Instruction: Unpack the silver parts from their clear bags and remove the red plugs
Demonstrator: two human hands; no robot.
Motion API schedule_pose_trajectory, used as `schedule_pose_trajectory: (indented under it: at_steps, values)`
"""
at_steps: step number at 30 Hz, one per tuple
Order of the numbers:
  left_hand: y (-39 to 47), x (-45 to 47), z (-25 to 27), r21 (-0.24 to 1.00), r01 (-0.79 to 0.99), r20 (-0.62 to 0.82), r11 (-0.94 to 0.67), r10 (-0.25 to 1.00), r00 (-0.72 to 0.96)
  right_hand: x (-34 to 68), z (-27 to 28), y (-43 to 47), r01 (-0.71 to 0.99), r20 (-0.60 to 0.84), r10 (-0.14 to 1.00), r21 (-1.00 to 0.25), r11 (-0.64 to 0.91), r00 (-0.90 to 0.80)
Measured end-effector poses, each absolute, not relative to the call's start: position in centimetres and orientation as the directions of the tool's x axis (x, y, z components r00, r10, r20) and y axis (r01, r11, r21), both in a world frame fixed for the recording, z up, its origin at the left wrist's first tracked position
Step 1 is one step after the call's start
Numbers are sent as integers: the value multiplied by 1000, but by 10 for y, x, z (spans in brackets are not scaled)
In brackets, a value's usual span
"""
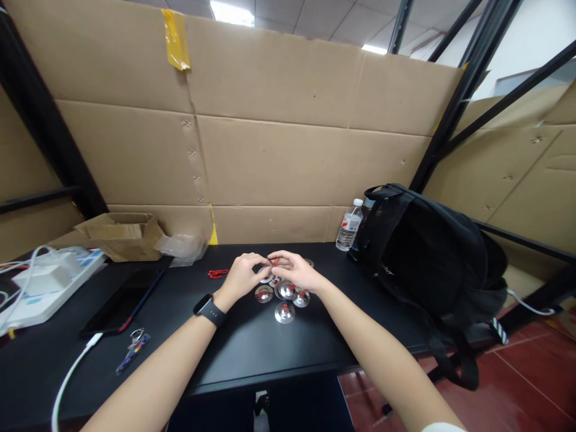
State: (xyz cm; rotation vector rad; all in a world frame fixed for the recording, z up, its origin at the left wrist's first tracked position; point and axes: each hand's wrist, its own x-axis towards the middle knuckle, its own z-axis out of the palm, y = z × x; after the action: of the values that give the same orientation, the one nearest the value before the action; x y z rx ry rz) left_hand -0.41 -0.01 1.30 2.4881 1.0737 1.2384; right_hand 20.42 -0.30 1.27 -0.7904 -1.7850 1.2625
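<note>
At the left, a bunched red cord (218, 273) is lying on the black table (252, 345), just beside the left hand (246, 273). The left hand is pinching with its tips brought together, its grip closed on a small piece (270, 262). This piece is sitting directly between the two grips, neither hand being clearly nearer; its long axis is not showing, since the hands are covering most of it. Only a thin dark edge is appearing, with a touch of red beside it. Beneath, round metal discs (282, 292) are resting on the table in a close cluster, gleaming silver, with red loops (302, 294) showing at several centres; being round, they are presenting no long axis. The front disc (285, 317) is lying just ahead of the others, toward the table's near edge. At the right, the right hand (297, 271) is meeting the left above the cluster, its grip closing on the same piece from the opposite side.
</note>
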Motion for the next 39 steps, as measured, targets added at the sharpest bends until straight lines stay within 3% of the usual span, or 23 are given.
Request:
schedule_pose_trajectory:
  at_steps: [8, 13, 17, 23, 26, 31, 35, 39]
  values:
    - [5, -10, 16, 398, 651, 614, -646, 715, 334, 213, 11, 9, 154, 339, 831, -884, 442, -440]
    - [27, -53, 18, 331, 722, 530, -607, 753, 391, 255, 21, 29, 584, 444, 876, -667, 463, -187]
    - [41, -101, 19, 377, 779, 446, -500, 836, 321, 291, 22, 41, 812, 371, 912, -471, 345, -173]
    - [48, -135, 17, 417, 829, 311, -372, 916, 255, 310, 3, 53, 835, 248, 951, -470, 286, -186]
    - [50, -138, 14, 385, 863, 229, -327, 940, 254, 312, -5, 59, 814, 202, 957, -507, 283, -206]
    - [51, -138, 13, 321, 898, 215, -300, 947, 239, 317, -10, 64, 790, 156, 958, -541, 287, -242]
    - [48, -115, 9, 322, 841, 323, -435, 886, 334, 319, -12, 65, 782, 142, 953, -545, 301, -268]
    - [34, -63, 4, 308, 652, 404, -693, 716, 570, 320, -10, 64, 793, 138, 946, -519, 320, -292]
